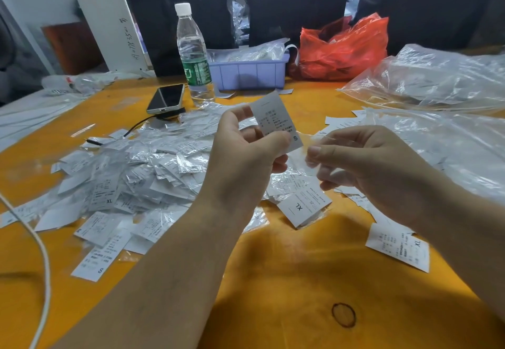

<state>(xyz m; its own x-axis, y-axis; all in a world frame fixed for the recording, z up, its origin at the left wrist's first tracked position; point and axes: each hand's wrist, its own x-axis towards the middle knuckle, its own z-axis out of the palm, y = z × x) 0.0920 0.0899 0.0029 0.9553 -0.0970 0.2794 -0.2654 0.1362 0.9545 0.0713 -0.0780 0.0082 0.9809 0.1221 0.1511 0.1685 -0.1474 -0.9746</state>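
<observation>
My left hand [246,152] pinches a white size label [276,119] marked S between thumb and fingers, held upright above the orange table [287,280]. My right hand [363,163] is just to its right, fingers curled, pinching a small clear plastic sleeve [317,141] that is hard to make out. A big heap of white labels in clear sleeves [131,173] lies on the table to the left. A loose XL label [303,208] lies below my hands.
A water bottle [192,56], a phone [166,98] with a cable, a lilac plastic bin [251,71] and a red plastic bag [344,48] stand at the back. Large clear plastic bags [431,81] cover the right side. A white cord [41,253] runs down the left.
</observation>
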